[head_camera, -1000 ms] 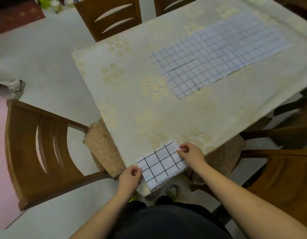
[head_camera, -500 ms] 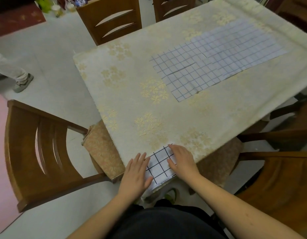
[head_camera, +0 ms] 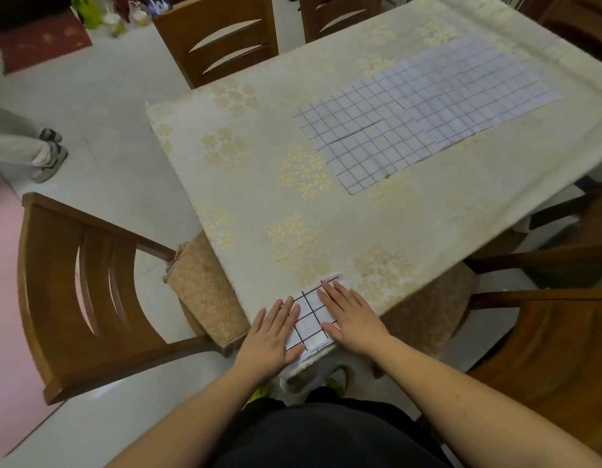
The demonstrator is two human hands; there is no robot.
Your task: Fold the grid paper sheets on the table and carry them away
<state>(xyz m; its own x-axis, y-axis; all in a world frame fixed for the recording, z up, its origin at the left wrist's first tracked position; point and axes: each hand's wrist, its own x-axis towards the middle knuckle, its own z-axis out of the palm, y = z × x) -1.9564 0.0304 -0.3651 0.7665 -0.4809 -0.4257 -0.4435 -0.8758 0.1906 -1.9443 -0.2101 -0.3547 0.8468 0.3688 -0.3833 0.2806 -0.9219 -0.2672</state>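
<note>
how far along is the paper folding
Done: one sheet is already a small folded paper at the near table corner. In hand: the left hand and right hand press it flat. Left: the unfolded sheets farther up the table, and nothing is carried away yet.

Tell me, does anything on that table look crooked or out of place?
Slightly. The unfolded grid sheets overlap unevenly, edges staggered and creased. The folded sheet sits at the table's near corner, pressed flat under the left hand and right hand. Nothing looks torn or spilled.
</note>
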